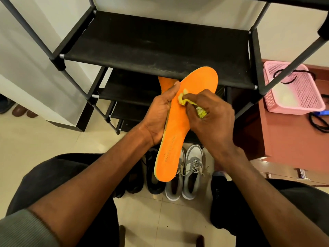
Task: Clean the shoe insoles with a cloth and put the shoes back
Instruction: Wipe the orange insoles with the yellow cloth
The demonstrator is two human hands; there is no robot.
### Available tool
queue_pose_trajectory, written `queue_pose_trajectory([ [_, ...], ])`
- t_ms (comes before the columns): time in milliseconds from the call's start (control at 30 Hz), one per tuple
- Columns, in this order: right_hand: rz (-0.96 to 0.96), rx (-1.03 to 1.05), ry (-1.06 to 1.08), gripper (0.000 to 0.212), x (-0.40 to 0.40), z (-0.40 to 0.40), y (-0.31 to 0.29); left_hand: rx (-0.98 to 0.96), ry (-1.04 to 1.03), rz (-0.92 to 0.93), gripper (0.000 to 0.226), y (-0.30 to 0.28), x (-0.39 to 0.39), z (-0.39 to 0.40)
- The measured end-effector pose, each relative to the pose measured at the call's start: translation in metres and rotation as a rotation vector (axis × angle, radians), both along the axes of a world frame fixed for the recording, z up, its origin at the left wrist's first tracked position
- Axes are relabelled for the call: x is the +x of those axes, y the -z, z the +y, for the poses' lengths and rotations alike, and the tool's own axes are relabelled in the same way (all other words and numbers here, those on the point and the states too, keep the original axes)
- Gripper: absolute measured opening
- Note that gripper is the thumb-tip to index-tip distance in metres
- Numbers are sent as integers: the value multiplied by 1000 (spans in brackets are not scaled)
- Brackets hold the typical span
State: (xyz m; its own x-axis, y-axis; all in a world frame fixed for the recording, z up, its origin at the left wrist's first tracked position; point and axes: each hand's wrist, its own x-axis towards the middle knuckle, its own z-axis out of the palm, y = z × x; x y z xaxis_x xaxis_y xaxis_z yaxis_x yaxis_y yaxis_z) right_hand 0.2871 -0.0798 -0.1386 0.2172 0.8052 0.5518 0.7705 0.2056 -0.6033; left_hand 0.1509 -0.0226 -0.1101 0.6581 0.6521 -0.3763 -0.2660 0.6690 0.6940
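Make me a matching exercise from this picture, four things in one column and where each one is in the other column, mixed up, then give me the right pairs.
Things:
1. orange insole
2. yellow cloth
3. grey and white sneakers
4. pink basket

Places:
A. on the floor below the hands, side by side
B. held along its edge by the left hand
C. on the reddish surface at the right of the rack
D. bunched in the right hand, pressed on the insole

Pairs: 1-B, 2-D, 3-A, 4-C
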Motion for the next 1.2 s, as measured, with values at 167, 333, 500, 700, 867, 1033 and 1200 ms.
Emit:
queue_pose_trajectory([
  [167,117,3,110,21,16,7,-3,83,46,26,57,0,2,-2],
  [333,59,8,-131,18,-1,1,0,20,43,-19,64,3,1,2],
  [500,-14,5,190,23,21,7,-7,143,121,1,56,4,5,-1],
  [700,150,-72,271,26,38,10,-9,120,68,61,51,2,-1,3],
  [867,100,-102,181,24,18,3,-3,78,-70,80,49,-4,-8,8],
  [1033,45,-63,8,20,-11,-6,4,69,-121,60,51,-9,-9,12],
  [1200,70,-75,171,23,2,1,-1,22,-45,73,42,-8,-7,8],
])
